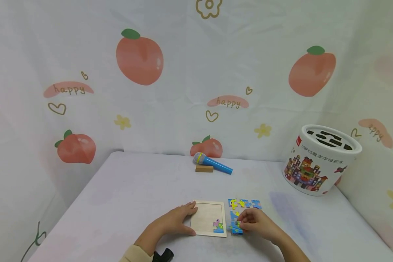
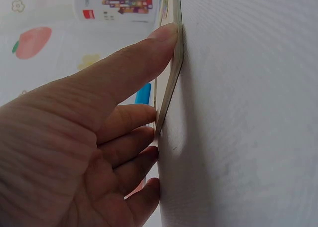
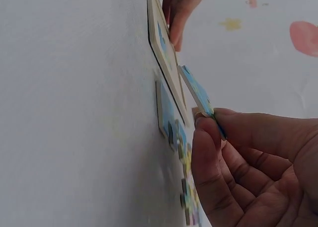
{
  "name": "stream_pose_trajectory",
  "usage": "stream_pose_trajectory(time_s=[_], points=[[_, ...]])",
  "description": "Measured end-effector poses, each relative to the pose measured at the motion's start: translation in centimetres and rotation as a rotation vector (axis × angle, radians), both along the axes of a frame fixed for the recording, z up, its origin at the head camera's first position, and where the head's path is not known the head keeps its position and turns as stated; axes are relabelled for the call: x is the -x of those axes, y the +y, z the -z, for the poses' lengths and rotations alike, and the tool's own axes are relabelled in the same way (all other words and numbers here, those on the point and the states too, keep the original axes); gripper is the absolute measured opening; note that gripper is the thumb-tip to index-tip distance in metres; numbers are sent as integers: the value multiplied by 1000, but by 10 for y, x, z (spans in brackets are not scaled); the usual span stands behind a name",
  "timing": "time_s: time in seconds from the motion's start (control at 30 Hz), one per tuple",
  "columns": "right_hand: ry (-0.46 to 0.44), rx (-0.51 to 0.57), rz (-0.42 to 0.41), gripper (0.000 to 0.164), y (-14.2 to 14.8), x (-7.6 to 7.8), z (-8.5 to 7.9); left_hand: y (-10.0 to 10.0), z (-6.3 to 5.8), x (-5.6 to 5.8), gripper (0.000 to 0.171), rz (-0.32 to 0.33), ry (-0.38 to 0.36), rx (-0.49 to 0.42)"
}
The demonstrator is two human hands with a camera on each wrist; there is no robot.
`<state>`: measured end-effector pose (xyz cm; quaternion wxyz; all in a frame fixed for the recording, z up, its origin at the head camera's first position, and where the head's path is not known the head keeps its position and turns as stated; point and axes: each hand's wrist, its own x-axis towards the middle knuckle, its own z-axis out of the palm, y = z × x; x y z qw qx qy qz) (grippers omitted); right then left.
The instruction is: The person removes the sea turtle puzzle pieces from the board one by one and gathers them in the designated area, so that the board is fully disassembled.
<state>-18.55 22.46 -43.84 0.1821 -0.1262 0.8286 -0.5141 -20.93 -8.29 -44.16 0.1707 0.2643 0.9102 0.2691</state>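
A square wooden puzzle tray (image 1: 204, 216) lies on the table with colourful jigsaw pieces (image 1: 218, 228) in its lower right corner. My left hand (image 1: 175, 220) rests along the tray's left side. In the left wrist view its straight thumb (image 2: 144, 53) presses the tray's rim, while the other fingers lie relaxed near the edge. Right of the tray, my right hand (image 1: 255, 222) pinches a blue jigsaw piece (image 3: 198, 92) between thumb and fingertips, raised and tilted above the table in the right wrist view. Beneath and around this hand lie loose jigsaw pieces (image 1: 245, 203), partly hidden by it.
Toward the back of the table lie a blue toy microphone (image 1: 217, 165) and a small wooden block (image 1: 204, 169). A large white bucket (image 1: 317, 163) with a slotted lid stands at the back right. Near my left wrist is a black object (image 1: 164, 255).
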Motion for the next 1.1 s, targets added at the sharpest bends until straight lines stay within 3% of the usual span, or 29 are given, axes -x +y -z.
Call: stream_pose_trajectory(time_s=[0.43,1.1], points=[[-32,-47,88,27,20,-7,3,0,1,1,79,1,9,3],[-100,-2,100,30,40,-10,7,-2,2,0,78,14,15,-28]])
